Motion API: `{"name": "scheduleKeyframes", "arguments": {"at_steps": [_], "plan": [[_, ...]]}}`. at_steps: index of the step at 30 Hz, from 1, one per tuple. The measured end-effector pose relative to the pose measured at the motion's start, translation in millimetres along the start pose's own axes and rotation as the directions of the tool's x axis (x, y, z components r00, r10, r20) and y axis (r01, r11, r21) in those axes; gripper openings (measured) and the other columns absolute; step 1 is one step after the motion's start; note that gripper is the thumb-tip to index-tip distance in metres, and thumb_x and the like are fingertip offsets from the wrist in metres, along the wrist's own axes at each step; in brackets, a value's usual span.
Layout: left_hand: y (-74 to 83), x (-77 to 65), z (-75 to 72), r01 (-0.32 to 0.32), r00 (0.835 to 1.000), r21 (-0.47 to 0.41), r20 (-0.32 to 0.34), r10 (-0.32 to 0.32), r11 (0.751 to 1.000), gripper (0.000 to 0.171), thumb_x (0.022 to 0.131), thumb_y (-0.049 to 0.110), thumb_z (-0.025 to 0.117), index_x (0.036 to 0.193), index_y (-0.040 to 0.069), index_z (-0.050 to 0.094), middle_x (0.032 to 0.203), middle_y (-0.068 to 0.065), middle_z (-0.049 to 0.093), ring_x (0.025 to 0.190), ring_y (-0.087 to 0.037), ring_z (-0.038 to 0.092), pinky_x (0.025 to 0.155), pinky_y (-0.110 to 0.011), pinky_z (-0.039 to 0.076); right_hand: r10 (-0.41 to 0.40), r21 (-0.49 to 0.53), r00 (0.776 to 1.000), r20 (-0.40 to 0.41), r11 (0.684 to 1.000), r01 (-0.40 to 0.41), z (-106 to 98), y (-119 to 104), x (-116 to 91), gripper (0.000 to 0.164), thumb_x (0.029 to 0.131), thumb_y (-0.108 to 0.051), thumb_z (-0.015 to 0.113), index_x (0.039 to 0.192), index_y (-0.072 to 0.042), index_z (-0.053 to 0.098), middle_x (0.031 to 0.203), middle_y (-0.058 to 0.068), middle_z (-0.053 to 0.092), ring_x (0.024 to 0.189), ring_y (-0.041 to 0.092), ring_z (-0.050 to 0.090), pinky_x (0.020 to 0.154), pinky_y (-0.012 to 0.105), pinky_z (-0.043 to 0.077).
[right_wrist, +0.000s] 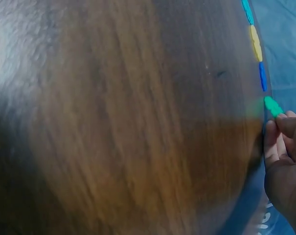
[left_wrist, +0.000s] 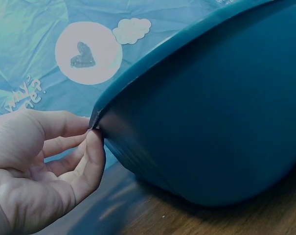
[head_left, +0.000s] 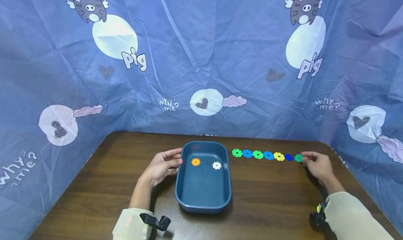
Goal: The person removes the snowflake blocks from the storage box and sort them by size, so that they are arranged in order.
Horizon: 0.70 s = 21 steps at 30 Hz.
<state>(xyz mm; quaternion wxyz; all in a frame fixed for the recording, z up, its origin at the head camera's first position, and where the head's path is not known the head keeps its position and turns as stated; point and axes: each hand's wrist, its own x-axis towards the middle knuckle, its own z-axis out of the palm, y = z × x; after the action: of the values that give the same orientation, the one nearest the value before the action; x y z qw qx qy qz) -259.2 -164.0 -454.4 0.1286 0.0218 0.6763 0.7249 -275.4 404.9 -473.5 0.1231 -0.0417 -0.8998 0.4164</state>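
Near the table's right side, my right hand (head_left: 318,164) pinches a green notched plastic disc (head_left: 298,158) between thumb and fingers. In the right wrist view that green disc (right_wrist: 272,105) stands tilted at the fingertips. It is at the right end of a row of discs, beside a dark blue disc (head_left: 288,157) and a yellow disc (head_left: 279,156). My left hand (head_left: 161,167) pinches the left rim of a blue plastic bin (head_left: 203,207); the left wrist view has thumb and fingertips right at the edge. An orange disc (head_left: 196,162) and a white disc (head_left: 216,166) lie inside.
The row continues leftward with blue and green discs (head_left: 257,154) towards the bin's right wall. The brown wooden table (head_left: 267,205) ends at a blue printed cloth (head_left: 201,58) behind and at the sides. Both wrists carry black camera mounts.
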Motion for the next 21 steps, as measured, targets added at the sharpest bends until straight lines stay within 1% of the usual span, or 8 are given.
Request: {"name": "scheduleKeyframes", "arguments": {"at_steps": [3,7,12,17,21], "plan": [[-0.3,0.2,-0.2,0.004,1.000,0.003,0.001,-0.004,1.000,0.053,0.096,0.004,0.069,0.146,0.002,0.053,0.132,-0.022,0.056,0.099,-0.021,0.066,0.079,-0.033,0.058,0.018,-0.040,1.000,-0.006,0.999,-0.018,1.0,0.4,0.8,0.028,0.098,0.000,0.060,0.121,0.015,0.065,0.098,0.021,0.072,0.070,0.000,0.063,0.061,0.018,0.052],[0.3,0.0,0.6,0.007,1.000,0.006,0.003,-0.007,1.000,0.052,0.097,0.004,0.068,0.146,0.003,0.053,0.133,-0.022,0.056,0.100,-0.022,0.066,0.079,-0.033,0.058,0.059,-0.097,0.998,0.002,0.994,-0.058,2.9,1.0,3.5,0.030,0.099,-0.004,0.060,0.126,0.010,0.065,0.108,0.023,0.071,0.076,-0.003,0.058,0.063,0.017,0.050],[1.3,-0.7,0.9,0.010,1.000,0.003,0.007,-0.010,1.000,0.052,0.097,0.004,0.068,0.147,0.003,0.052,0.134,-0.022,0.055,0.101,-0.023,0.065,0.078,-0.032,0.058,0.089,-0.086,0.996,0.021,0.993,-0.087,4.9,1.1,5.3,0.034,0.100,-0.002,0.058,0.131,0.011,0.061,0.122,0.030,0.066,0.083,-0.008,0.052,0.066,0.012,0.049],[2.6,-1.7,0.4,0.008,1.000,0.008,0.004,-0.008,1.000,0.052,0.097,0.004,0.067,0.147,0.003,0.052,0.133,-0.022,0.055,0.100,-0.022,0.065,0.079,-0.032,0.058,0.065,-0.056,0.997,0.034,0.996,-0.063,5.3,-0.4,3.4,0.036,0.099,0.000,0.058,0.132,0.015,0.058,0.127,0.033,0.063,0.083,-0.013,0.049,0.068,0.010,0.048],[3.1,-1.8,0.2,0.012,1.000,0.007,-0.004,-0.012,1.000,0.052,0.096,0.003,0.068,0.146,0.003,0.053,0.132,-0.021,0.055,0.098,-0.020,0.065,0.078,-0.031,0.058,0.024,-0.056,0.999,0.028,0.998,-0.023,4.8,-1.4,1.3,0.035,0.097,0.001,0.059,0.129,0.016,0.059,0.125,0.034,0.064,0.084,-0.007,0.057,0.069,0.008,0.046]]}}
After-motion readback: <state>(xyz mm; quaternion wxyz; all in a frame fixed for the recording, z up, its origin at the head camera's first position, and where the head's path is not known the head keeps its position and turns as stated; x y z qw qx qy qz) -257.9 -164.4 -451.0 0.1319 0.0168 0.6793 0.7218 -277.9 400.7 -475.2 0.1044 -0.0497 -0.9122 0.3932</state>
